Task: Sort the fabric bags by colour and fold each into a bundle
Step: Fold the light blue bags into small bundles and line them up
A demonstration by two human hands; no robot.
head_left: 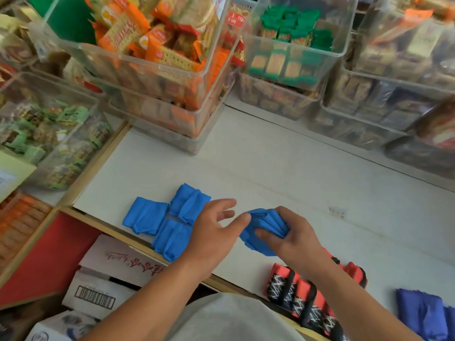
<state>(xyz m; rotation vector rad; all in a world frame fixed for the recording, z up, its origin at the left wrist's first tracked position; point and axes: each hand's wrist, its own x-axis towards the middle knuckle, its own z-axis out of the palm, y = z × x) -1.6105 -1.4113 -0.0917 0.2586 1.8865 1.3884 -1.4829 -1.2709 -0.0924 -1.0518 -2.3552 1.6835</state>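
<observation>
The right hand (pixel 290 232) has its grip clamped on a half-folded bright blue fabric bag (pixel 264 223) just below the middle of the frame. Fingers and thumb curl round the pleated layers, seemingly to keep the folds from springing open. The left hand (pixel 211 230) lies beside it with its grip apart and fingers spread. Its thumb tip touches the bag's left edge, likely to steady or tuck it.

Just to the left, three folded bright blue bundles (pixel 145 215) lie edge to edge on the white tabletop (pixel 270 163), a colour group the held bag probably joins. At lower right, red-and-black patterned bundles (pixel 295 296) sit in a row along the tabletop's front edge, with dark blue bundles (pixel 423 316) apart in the corner. Clear plastic bins of wrapped snacks (pixel 172 77) fill the top of the frame, and cardboard boxes (pixel 110 279) sit at lower left.
</observation>
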